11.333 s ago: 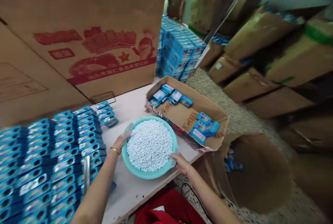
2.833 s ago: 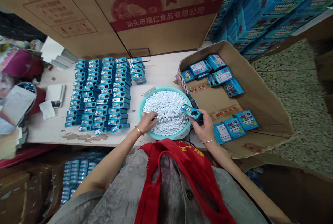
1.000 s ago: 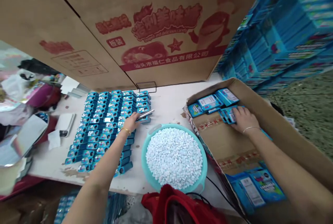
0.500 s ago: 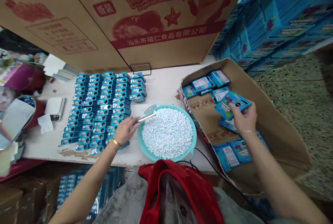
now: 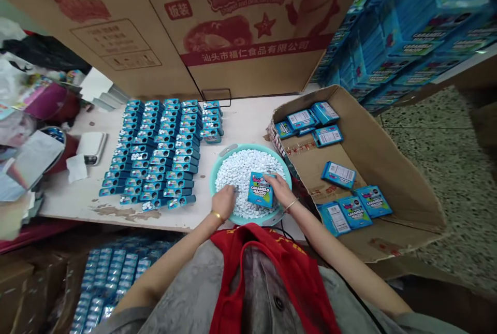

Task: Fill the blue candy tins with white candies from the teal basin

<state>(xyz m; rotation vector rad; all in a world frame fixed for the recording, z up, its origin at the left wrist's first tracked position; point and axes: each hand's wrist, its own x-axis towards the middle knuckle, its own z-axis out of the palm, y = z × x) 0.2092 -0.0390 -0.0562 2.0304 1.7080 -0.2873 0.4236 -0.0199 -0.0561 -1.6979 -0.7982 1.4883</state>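
A round turquoise basin (image 5: 213,174) full of small white candies (image 5: 240,164) stands at the table's front edge. Over its right part, my right hand (image 5: 280,189) grips a blue packet (image 5: 260,189) with its printed face up. My left hand (image 5: 224,200) is closed at the basin's left rim, its fingertips at the candies; what it holds, if anything, is hidden. Left of the basin, several rows of small blue boxes (image 5: 155,153) stand on the table. An open cardboard carton (image 5: 404,194) on the right holds several blue packets (image 5: 339,174) lying flat.
A large printed cardboard box (image 5: 248,72) stands behind the table (image 5: 209,160). Stacks of blue packets (image 5: 407,28) rise at the back right. A white scale (image 5: 91,146), papers and a red bucket are at the left. A black cable runs by the carton.
My right hand has moved left from the carton to over the basin with a blue packet. My left hand has come down and right, and the metal tool it held is no longer visible.
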